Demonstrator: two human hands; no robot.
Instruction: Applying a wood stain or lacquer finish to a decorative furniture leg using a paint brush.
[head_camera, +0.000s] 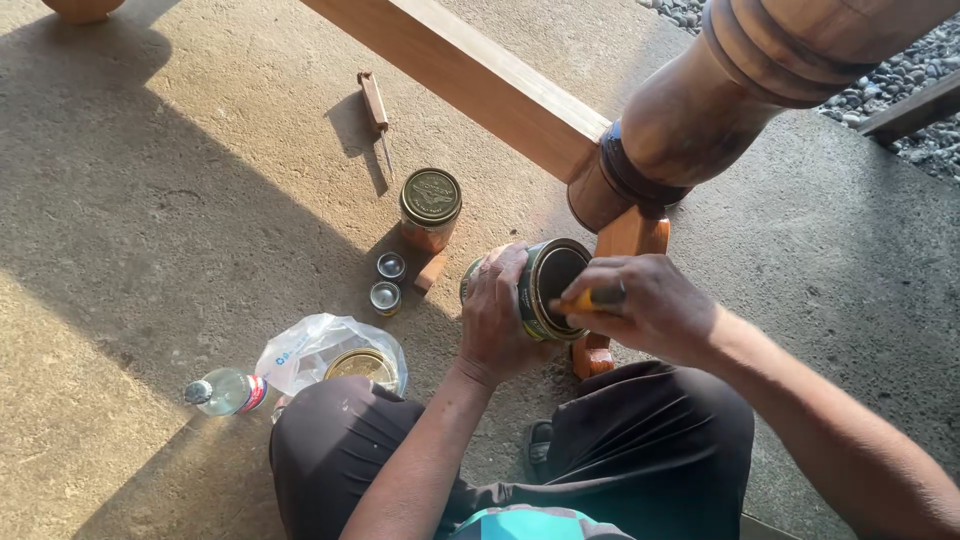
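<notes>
Head view: the left hand (497, 318) wraps a tilted tin (540, 290) held just in front of the turned wooden leg (690, 120), fingers clamped round its side, while the right hand (648, 305) pinches a yellow-handled tool (585, 299) against the tin's rim. The lid looks still seated, so the opening seems only begun. Left of the tin stand a lidded jar (430, 207), two small caps (388, 282), a plastic bag (325, 345), a bottle (226, 391); a knife (375, 108) lies farther off.

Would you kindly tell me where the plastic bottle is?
The plastic bottle lies on the concrete floor at lower left, beside the plastic bag.
</notes>
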